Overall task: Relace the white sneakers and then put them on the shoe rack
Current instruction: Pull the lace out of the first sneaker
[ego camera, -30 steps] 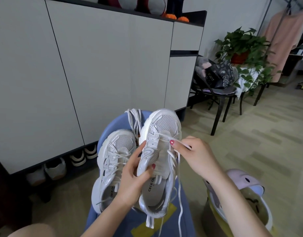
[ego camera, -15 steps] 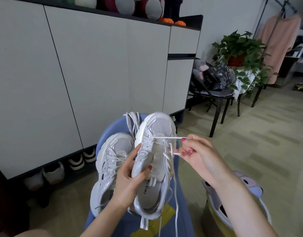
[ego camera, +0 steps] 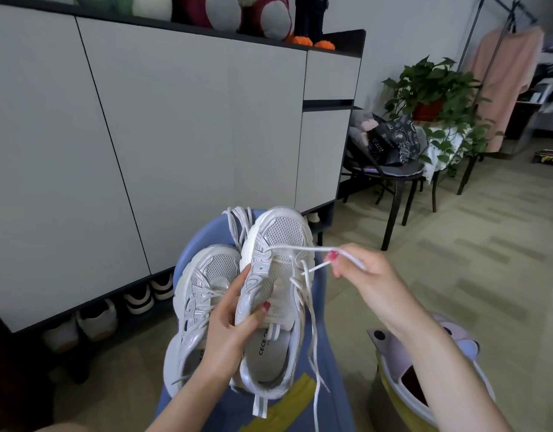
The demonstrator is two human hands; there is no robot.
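Moved: right hand (ego camera: 361,272) draws the lace (ego camera: 303,249) further out, taut.
Hands: left hand (ego camera: 228,335) clamps the sneaker (ego camera: 272,294); right pinches lace.
Risk: overpulling could unthread the opposite end.

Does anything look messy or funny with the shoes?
Yes. The right sneaker has loose laces dangling past its heel, not threaded. The right hand pinches one lace; the left hand grips the sneaker.

Two sneakers side by side on stool (ego camera: 206,241): right sneaker (ego camera: 273,294) beside left sneaker (ego camera: 200,300). Spare lace (ego camera: 237,222) at stool's far edge. Cabinet (ego camera: 144,135) behind; shoes (ego camera: 97,319) under it. Chair (ego camera: 390,179), plant (ego camera: 437,98) far right. Bin (ego camera: 403,378) right of stool.
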